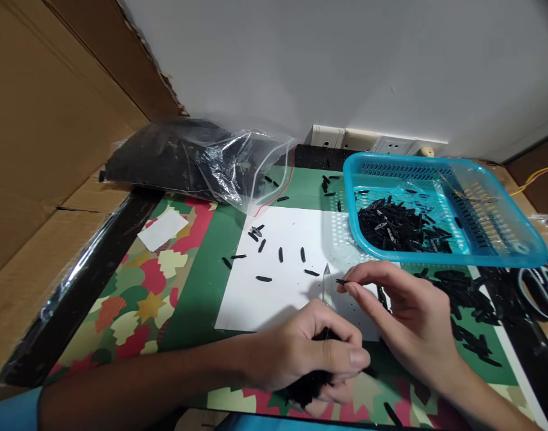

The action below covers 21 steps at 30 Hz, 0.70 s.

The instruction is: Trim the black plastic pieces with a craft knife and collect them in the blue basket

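Observation:
My left hand (321, 353) is closed in a fist over the near edge of the paper. A dark clump of small black pieces (307, 389) shows under and between its fingers. Just beyond the knuckles a pointed knife blade (326, 270) on a pale shaft sticks out; whether the fist grips its handle is hidden. Thumb and forefinger of my right hand (406, 308) pinch one slim black piece (341, 281), close to the blade tip. Similar black pieces (280, 255) lie scattered on the white paper (238, 305).
A blue plastic basket (444, 258) at the right holds a heap of black pieces. More black pieces (462, 290) and scissors (538, 293) lie before it. A filled clear zip bag (188, 158) stands at the back left. Cardboard (54, 120) rises at the left, wall sockets (373, 141) behind.

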Available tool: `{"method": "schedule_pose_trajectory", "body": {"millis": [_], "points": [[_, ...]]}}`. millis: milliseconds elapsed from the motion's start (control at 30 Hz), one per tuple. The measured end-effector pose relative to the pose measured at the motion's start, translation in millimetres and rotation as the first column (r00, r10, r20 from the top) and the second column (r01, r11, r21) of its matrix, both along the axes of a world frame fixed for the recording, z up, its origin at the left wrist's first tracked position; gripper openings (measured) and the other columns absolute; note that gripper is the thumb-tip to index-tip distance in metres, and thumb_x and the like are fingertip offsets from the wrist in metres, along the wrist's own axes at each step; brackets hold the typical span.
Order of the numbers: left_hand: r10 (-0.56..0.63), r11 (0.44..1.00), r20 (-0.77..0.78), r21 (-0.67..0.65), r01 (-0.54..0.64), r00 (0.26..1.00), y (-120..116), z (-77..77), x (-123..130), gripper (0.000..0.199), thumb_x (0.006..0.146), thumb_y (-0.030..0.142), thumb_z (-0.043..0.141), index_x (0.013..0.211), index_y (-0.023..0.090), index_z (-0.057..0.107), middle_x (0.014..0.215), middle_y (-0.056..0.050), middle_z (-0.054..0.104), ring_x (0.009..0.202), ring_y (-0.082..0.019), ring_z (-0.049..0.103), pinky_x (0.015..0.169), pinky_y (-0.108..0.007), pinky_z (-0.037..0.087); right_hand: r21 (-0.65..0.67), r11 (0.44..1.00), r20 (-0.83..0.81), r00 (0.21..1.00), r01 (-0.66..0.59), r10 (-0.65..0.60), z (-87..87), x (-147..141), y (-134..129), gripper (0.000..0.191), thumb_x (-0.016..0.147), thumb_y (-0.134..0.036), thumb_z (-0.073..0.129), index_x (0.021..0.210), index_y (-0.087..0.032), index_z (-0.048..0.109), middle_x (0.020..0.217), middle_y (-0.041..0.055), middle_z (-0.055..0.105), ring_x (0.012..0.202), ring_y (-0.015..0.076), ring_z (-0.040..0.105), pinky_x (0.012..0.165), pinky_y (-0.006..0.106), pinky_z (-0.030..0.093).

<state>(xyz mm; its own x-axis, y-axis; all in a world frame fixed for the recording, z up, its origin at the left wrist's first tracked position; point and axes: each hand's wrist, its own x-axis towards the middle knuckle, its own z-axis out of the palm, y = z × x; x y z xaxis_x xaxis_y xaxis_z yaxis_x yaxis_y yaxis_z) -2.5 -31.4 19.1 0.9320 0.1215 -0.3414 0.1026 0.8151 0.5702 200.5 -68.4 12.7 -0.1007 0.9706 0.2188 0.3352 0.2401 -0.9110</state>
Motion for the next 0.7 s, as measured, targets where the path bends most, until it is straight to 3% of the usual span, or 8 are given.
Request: {"method": "schedule_pose_trajectory", "body": {"millis": [133,300,700], "points": [[0.108,0.994,-0.041,0.039,-0.106,0.993,4.5,-5.9,-0.5,0.045,0.098,0.049,0.071,0.071,0.019,0.05,0.058,0.006,0.047,0.041,-0.006,0.041,0.037,-0.018,0.032,-0.066,0.997,-0.123,0.992,0.027,-0.035,7.3,3.8,0.0,0.008,0.099,-0.02,0.075,0.098,-0.027,0.077,0.088,-0.004,0.08,0.075,0.0102,0.075,0.071,0.015,0.059],[0.238,0.97,-0.001,0.046,-0.238,0.971,8.6,-13.4,1.8,0.043,0.099,0.047,0.069,0.072,0.019,0.05,0.056,0.007,0.049,0.034,-0.004,0.036,0.032,-0.016,0.031,-0.088,0.992,-0.218,0.971,0.085,-0.103,10.7,4.4,0.8,0.01,0.099,-0.017,0.075,0.101,-0.026,0.079,0.081,-0.0036,0.079,0.07,0.0088,0.075,0.068,0.012,0.06],[0.262,0.96,0.041,0.091,-0.265,0.964,9.9,-12.6,0.8,0.043,0.102,0.047,0.066,0.074,0.019,0.049,0.058,0.007,0.05,0.035,-0.004,0.04,0.032,-0.014,0.032,-0.088,0.996,-0.242,0.97,0.004,-0.025,7.8,0.4,-0.4,0.012,0.101,-0.016,0.072,0.106,-0.026,0.076,0.079,-0.0031,0.076,0.067,0.009,0.072,0.065,0.015,0.058]]}}
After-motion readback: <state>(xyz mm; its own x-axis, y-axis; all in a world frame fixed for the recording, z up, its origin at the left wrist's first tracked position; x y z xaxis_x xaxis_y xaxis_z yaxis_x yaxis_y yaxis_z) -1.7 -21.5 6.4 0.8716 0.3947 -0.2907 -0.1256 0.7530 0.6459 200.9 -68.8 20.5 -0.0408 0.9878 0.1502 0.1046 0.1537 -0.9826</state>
